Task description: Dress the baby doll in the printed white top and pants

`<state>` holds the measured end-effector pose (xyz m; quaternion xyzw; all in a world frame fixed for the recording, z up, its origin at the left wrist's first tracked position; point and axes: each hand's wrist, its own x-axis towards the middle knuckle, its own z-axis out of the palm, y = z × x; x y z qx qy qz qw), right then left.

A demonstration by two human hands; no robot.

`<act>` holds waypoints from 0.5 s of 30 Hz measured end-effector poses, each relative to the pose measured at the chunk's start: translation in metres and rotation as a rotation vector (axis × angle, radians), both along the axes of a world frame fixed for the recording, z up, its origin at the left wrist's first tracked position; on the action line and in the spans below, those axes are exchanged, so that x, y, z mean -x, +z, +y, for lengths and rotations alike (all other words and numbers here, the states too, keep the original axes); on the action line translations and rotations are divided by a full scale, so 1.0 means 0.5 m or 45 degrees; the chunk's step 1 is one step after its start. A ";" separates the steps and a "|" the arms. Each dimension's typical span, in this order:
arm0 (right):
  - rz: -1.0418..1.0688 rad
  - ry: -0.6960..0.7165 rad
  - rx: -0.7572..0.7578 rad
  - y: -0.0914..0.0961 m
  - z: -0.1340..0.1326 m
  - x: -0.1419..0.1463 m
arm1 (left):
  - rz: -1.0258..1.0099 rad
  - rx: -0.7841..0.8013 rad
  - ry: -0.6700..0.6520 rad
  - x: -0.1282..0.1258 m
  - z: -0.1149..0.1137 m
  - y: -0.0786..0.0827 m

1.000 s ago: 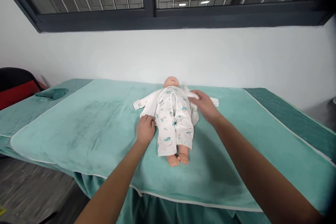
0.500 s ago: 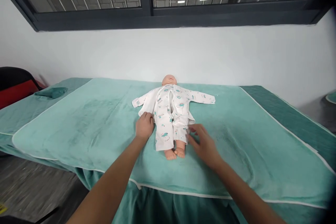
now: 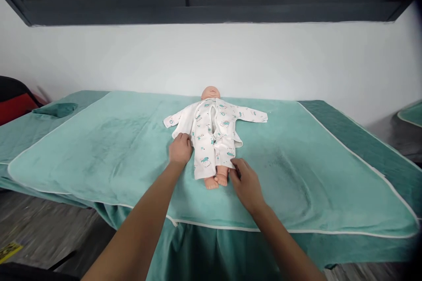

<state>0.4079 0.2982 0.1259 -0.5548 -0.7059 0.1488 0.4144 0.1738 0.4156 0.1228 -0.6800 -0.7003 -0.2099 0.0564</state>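
Observation:
A baby doll (image 3: 211, 92) lies on its back with its head toward the wall. It wears a white printed baby shirt (image 3: 224, 113), arms spread, and matching baby pants (image 3: 204, 158). The pant leg on the right sits higher, baring more of that leg; both feet (image 3: 211, 183) show. My left hand (image 3: 180, 149) is closed at the shirt's lower left edge, fingers curled over the hem beside the pants. My right hand (image 3: 245, 184) pinches the cuff of the right-side pant leg between thumb and fingers; the fingertips are partly hidden.
A green padded cover (image 3: 99, 149) with white piping spreads over the bed. A white wall (image 3: 148, 61) and a dark window frame (image 3: 184, 13) stand behind it. At far left are a red and black object (image 3: 15, 103) and a small green cushion (image 3: 56, 109).
My right hand has moved in from beside the pant leg and closed on its cuff. My left hand stays at the shirt hem. The whole view has shifted slightly.

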 end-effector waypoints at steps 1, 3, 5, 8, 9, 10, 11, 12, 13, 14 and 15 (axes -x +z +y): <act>0.028 0.048 -0.017 0.011 -0.013 -0.002 | -0.003 -0.001 0.001 0.000 0.001 -0.001; 0.036 0.142 -0.065 0.031 -0.046 -0.010 | -0.011 -0.004 0.003 0.001 0.002 -0.003; 0.005 0.179 -0.081 0.040 -0.077 -0.020 | -0.018 -0.007 0.004 0.002 0.003 -0.006; -0.101 0.155 -0.046 0.029 -0.100 -0.034 | -0.026 -0.008 0.004 0.003 0.003 -0.008; -0.143 0.137 -0.046 0.021 -0.101 -0.036 | -0.027 -0.007 0.002 0.003 0.004 -0.008; -0.178 0.112 -0.063 0.014 -0.099 -0.036 | -0.028 -0.007 0.000 0.003 0.004 -0.008; -0.205 0.085 -0.092 0.008 -0.096 -0.033 | -0.030 -0.007 -0.003 0.003 0.004 -0.008; -0.223 0.057 -0.132 0.004 -0.091 -0.029 | -0.030 -0.007 -0.006 0.003 0.003 -0.009; -0.236 0.038 -0.174 0.004 -0.087 -0.024 | -0.031 -0.008 -0.008 0.003 0.003 -0.009; -0.248 0.030 -0.215 0.006 -0.083 -0.017 | -0.031 -0.010 -0.009 0.003 0.003 -0.009; -0.260 0.031 -0.253 0.010 -0.080 -0.010 | -0.031 -0.011 -0.010 0.003 0.003 -0.009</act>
